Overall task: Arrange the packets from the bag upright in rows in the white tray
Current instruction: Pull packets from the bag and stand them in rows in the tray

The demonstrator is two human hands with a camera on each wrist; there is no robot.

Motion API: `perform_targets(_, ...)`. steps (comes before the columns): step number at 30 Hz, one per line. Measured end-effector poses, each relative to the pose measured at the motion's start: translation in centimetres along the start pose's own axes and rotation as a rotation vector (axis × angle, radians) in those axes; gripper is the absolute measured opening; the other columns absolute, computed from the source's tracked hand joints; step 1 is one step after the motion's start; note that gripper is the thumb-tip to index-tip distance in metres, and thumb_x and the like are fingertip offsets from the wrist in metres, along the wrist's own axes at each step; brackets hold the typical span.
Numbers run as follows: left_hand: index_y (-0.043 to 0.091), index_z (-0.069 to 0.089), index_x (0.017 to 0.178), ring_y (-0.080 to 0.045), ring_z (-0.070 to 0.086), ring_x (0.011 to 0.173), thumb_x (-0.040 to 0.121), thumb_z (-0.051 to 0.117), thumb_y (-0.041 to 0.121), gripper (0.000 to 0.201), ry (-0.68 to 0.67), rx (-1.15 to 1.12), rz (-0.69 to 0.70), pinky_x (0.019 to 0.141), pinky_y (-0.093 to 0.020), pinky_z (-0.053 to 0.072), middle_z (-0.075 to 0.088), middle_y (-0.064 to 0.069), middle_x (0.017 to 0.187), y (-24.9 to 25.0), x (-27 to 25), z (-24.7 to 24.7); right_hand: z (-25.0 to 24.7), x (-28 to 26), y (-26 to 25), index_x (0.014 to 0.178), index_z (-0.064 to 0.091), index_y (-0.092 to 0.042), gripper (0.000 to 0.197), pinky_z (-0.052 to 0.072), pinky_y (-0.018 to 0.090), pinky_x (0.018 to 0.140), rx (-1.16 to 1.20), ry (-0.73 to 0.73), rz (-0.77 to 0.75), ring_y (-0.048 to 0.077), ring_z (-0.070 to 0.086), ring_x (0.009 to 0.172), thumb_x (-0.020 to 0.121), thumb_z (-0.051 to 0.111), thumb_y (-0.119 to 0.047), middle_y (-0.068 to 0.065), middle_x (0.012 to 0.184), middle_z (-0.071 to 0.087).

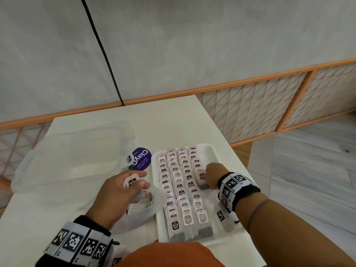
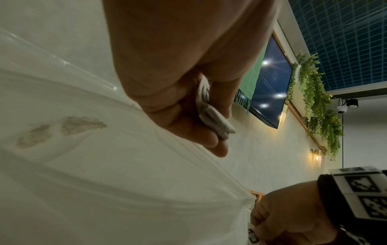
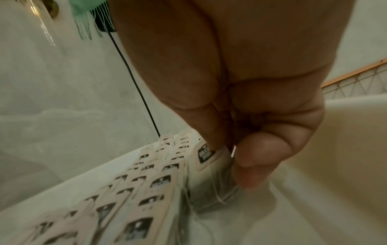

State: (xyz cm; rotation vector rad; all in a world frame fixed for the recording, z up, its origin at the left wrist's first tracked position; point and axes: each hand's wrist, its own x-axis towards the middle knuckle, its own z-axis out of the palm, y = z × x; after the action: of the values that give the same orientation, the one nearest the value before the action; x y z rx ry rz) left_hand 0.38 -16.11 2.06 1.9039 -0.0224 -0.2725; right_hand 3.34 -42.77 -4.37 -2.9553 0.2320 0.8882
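A white tray [image 1: 215, 157] on the table holds several rows of upright tea packets [image 1: 183, 191] with pink tags. My right hand [image 1: 207, 178] is inside the tray at the right-hand row and pinches one packet [image 3: 206, 156] by its tag, standing it against the row. My left hand [image 1: 134, 184] hovers left of the tray over a thin white plastic bag [image 1: 142, 211] and grips a small bunch of packets [image 2: 215, 119] between thumb and fingers. One pink tag [image 1: 132, 181] shows above its fingers.
A clear plastic lid or box [image 1: 65, 160] lies at the table's left. A purple round label [image 1: 141, 158] sits between it and the tray. The tray's right side has bare floor [image 1: 221, 205]. The table's right edge [image 1: 217, 130] drops off close beside the tray.
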Motion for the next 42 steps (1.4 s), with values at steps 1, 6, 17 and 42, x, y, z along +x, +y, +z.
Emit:
perform_targets(1, 0.019, 0.069, 0.095, -0.024, 0.073, 0.073, 0.088, 0.063, 0.009, 0.014, 0.003, 0.003, 0.0, 0.074, -0.036, 0.058, 0.075, -0.004, 0.082, 0.0, -0.1, 0.0, 0.0, -0.1, -0.1, 0.124, 0.055, 0.002, 0.033, 0.043, 0.034, 0.097, -0.01, -0.006, 0.003, 0.029, 0.053, 0.121, 0.1, 0.041, -0.015, 0.016, 0.131, 0.054)
perform_targets(6, 0.019, 0.069, 0.082, -0.018, 0.059, 0.052, 0.09, 0.061, 0.025, 0.013, 0.019, 0.101, -0.01, 0.058, -0.036, 0.049, 0.073, -0.002, 0.075, -0.4, 0.1, -0.3, 0.0, -0.9, -0.3, 0.124, 0.055, 0.002, 0.034, 0.043, 0.032, 0.097, -0.064, 0.042, -0.022, 0.028, 0.052, 0.122, 0.101, 0.036, -0.014, 0.015, 0.131, 0.054)
perform_targets(17, 0.03, 0.067, 0.105, -0.014, 0.046, 0.067, 0.101, 0.037, 0.032, 0.03, -0.122, 0.021, -0.029, 0.064, -0.025, 0.039, 0.055, -0.002, 0.08, -0.6, -0.3, -0.2, -0.2, -1.7, -0.6, 0.121, 0.051, -0.003, 0.028, 0.046, 0.025, 0.08, 0.232, 0.201, 0.02, 0.025, 0.059, 0.109, 0.098, 0.041, -0.014, 0.012, 0.124, 0.058)
perform_targets(42, 0.045, 0.038, 0.131, -0.008, 0.061, 0.068, 0.085, 0.062, 0.035, 0.053, -0.239, 0.197, 0.358, 0.068, -0.022, 0.05, 0.069, 0.004, 0.079, -0.9, -1.2, 1.9, 0.0, -8.9, -5.1, 0.078, 0.06, -0.016, 0.019, 0.039, 0.015, 0.066, 0.654, 0.432, -0.661, 0.0, 0.049, 0.068, 0.087, 0.066, -0.031, -0.012, 0.074, 0.056)
